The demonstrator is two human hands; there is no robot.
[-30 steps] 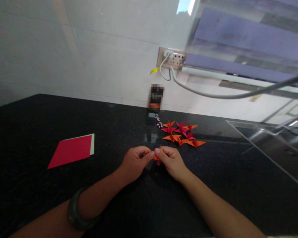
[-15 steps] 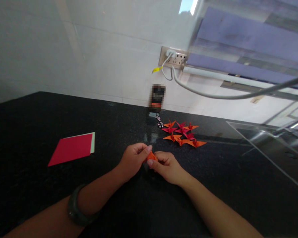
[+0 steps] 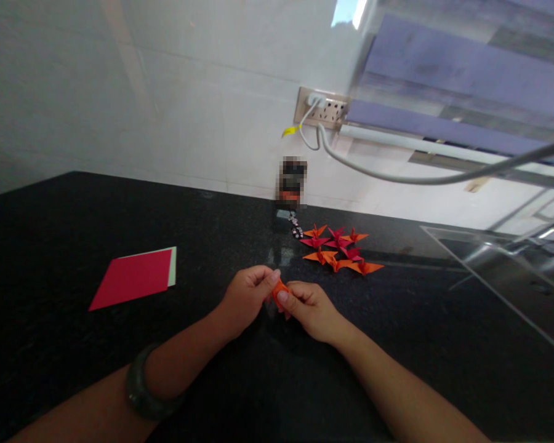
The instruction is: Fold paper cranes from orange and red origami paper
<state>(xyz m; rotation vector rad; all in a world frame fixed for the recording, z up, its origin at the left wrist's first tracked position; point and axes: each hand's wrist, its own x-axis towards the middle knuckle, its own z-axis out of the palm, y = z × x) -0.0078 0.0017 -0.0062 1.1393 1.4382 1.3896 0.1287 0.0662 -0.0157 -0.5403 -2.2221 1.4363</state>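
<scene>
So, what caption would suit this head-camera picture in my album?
Left hand and right hand hold folded orange paper over the dark counter, near red and orange paper cranes.

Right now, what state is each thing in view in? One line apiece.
Orange paper: folded, partly hidden
Left hand: pinching the orange paper
Right hand: pinching the orange paper
Red sheet: flat, overlapping the pale green sheet
Pale green sheet: mostly covered
Paper cranes: folded, grouped
Bangle: worn
Plug: inserted
</scene>
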